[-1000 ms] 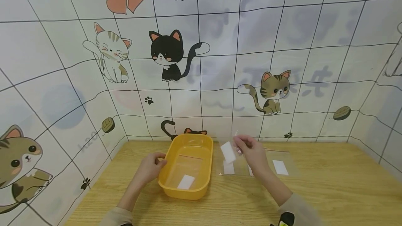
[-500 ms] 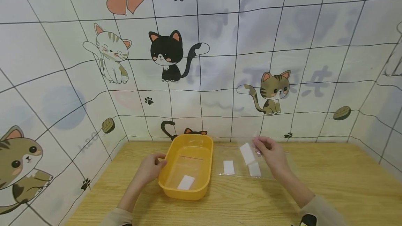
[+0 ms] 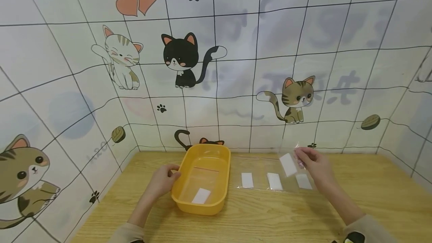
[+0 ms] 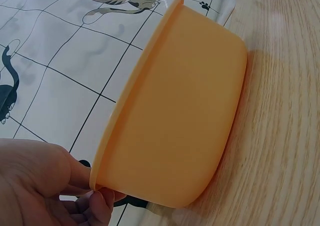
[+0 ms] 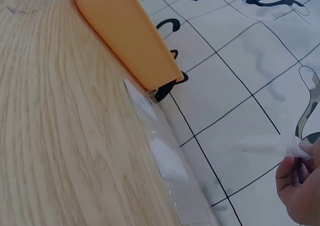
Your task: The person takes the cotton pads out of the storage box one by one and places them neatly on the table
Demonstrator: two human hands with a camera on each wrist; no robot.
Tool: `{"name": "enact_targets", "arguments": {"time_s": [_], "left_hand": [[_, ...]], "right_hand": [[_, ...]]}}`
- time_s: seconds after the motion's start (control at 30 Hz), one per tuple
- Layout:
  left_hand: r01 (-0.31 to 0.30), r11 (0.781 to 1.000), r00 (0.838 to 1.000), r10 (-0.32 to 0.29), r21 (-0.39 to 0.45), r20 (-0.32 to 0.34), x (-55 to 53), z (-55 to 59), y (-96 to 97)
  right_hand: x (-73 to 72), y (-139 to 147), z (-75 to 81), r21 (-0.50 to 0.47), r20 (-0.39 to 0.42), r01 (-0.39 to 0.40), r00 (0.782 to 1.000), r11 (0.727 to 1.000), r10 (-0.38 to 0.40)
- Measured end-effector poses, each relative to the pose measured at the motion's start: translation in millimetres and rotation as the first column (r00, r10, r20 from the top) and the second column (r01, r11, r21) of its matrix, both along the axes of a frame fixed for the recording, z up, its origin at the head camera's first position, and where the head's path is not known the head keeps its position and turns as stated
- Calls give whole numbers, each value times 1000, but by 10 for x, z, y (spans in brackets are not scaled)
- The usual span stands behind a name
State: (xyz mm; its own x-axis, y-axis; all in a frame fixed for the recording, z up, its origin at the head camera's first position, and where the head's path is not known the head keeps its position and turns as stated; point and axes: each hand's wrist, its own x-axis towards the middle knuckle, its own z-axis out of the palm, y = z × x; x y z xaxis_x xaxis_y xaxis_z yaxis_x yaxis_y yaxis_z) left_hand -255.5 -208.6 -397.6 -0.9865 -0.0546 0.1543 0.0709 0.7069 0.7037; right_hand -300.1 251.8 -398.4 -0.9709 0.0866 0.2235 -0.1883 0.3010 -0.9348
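Observation:
My left hand (image 3: 162, 179) grips the left rim of a yellow plastic basin (image 3: 200, 209), which the left wrist view shows from its outer side. Inside the basin lies a clear zip bag (image 3: 206, 177) with a white card in it. Above the right part of the table my right hand (image 3: 315, 166) pinches another clear bag (image 3: 288, 165) that holds a white card. Below and left of that hand, clear bags lie in a row on the table: a left bag (image 3: 247, 180), a middle bag (image 3: 275, 181) and a right bag (image 3: 304, 181), partly covered by the held one.
The basin and bags stand on a wood-grain table (image 3: 256, 216). Behind it hangs a white gridded backdrop (image 3: 236, 78) printed with cartoon cats, which meets the table's back edge and continues along both sides.
My right hand has moved right along the row with the pinched bag, uncovering the left and middle bags. My left hand keeps its hold on the basin's rim.

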Motion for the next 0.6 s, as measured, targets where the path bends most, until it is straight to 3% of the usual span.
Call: {"name": "enact_targets", "arguments": {"time_s": [0.13, 0.33, 0.6], "left_hand": [[5, 1000, 1000, -5, 1, -12, 4, -10, -3], [11, 1000, 1000, -11, 5, -19, 15, -17, -7], [15, 1000, 1000, -15, 15, -26, 11, -35, 3]], "right_hand": [[-3, 135, -2, 28, 15, 14, 1000, 1000, -14], [-31, 330, -42, -19, 17, -21, 1000, 1000, 21], [-53, 649, -107, 75, 19, -34, 999, 997, 33]]}}
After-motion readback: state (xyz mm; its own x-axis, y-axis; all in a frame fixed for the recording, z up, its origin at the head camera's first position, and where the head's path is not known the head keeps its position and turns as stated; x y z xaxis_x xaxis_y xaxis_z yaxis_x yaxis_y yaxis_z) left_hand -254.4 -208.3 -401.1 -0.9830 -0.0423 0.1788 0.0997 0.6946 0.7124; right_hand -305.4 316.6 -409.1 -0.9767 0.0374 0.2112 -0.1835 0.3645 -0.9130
